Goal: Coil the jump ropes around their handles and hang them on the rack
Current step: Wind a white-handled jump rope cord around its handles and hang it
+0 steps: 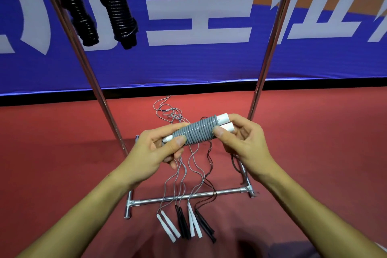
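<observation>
I hold a grey jump rope (195, 132) coiled tightly around its pair of white handles, level and slightly tilted up to the right. My left hand (155, 148) grips its left end, thumb on the coil. My right hand (240, 142) pinches the right end near the white handle tips (225, 122). Two black coiled ropes (117, 6) hang from the top of the metal rack (270, 44) at the upper left. On the floor lie several uncoiled ropes, with white handles (168, 226) and black handles (183, 224) near me.
The rack's two slanted poles frame my hands, and its base crossbar (188, 196) lies on the red floor with loose ropes draped over it. A blue banner with white characters (199, 16) stands behind the rack.
</observation>
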The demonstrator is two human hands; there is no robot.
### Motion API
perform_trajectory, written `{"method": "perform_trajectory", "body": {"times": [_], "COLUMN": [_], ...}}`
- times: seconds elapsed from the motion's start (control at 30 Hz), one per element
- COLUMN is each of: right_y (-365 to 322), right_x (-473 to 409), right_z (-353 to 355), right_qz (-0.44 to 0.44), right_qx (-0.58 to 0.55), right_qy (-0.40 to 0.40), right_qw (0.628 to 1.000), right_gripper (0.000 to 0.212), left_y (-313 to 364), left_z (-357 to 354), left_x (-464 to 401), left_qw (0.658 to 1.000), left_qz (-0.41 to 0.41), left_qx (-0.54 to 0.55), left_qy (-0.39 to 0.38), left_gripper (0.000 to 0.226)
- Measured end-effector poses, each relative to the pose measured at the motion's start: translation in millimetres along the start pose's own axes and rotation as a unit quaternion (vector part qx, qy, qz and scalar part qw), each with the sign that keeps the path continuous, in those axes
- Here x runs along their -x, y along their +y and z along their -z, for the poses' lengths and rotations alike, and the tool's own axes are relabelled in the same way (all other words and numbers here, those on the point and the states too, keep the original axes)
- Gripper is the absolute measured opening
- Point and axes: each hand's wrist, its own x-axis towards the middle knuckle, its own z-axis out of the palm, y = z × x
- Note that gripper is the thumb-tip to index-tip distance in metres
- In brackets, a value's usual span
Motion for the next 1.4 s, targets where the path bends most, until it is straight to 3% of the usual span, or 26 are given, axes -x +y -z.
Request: {"method": "perform_trajectory", "body": {"times": [0.1, 0.33, 0.4, 0.5, 0.57, 0.73, 0.83, 1.0, 1.2, 1.3, 1.4], "right_y": [6.3, 13.8, 13.2, 6.6, 2.7, 6.1, 3.9, -6.6, -13.1, -13.0, -13.9], "right_x": [-3.2, -7.3, -7.5, -6.1, -4.4, -1.9, -0.7, -0.9, -2.5, -2.1, -0.5], "right_z": [-5.4, -20.4, -21.6, -14.2, -8.4, -0.9, 0.9, 6.2, 23.3, 22.3, 20.7], "right_qz": [0.013, -0.057, -0.097, -0.127, -0.127, -0.139, -0.142, -0.244, -0.385, -0.375, -0.269], "right_qx": [-0.006, 0.04, 0.031, 0.025, 0.043, 0.057, 0.088, 0.043, -0.008, 0.001, 0.174], "right_qy": [0.034, 0.094, 0.087, 0.026, 0.02, 0.104, 0.116, 0.059, -0.01, 0.007, 0.017], "right_qw": [0.999, 0.993, 0.991, 0.991, 0.991, 0.983, 0.979, 0.967, 0.923, 0.927, 0.947], "right_gripper": [0.012, 0.031, 0.03, 0.012, 0.017, 0.012, 0.016, 0.022, 0.022, 0.013, 0.011], "left_y": [-0.4, -6.9, -7.7, -7.1, -6.7, -7.2, -7.5, -8.4, -12.3, -14.9, -18.3], "left_z": [-4.5, -10.7, -10.0, -8.4, -7.2, -7.7, -8.9, -8.9, -5.5, -2.9, -2.4], "left_x": [1.2, -0.1, -0.7, -1.9, -2.7, -4.1, -5.1, -6.2, -5.6, -6.3, -6.8], "left_qw": [0.999, 0.996, 0.995, 0.995, 0.994, 0.994, 0.993, 0.991, 0.989, 0.988, 0.986], "left_qz": [-0.026, 0.007, 0.011, 0.018, 0.02, 0.028, 0.029, 0.022, 0.007, -0.001, -0.007], "left_qx": [-0.007, 0.006, 0.001, 0.002, 0.0, -0.016, -0.026, -0.061, -0.093, -0.106, -0.124], "left_qy": [0.019, 0.088, 0.097, 0.103, 0.106, 0.106, 0.111, 0.119, 0.113, 0.112, 0.114], "left_gripper": [0.039, 0.041, 0.038, 0.034, 0.031, 0.028, 0.027, 0.029, 0.029, 0.028, 0.033]}}
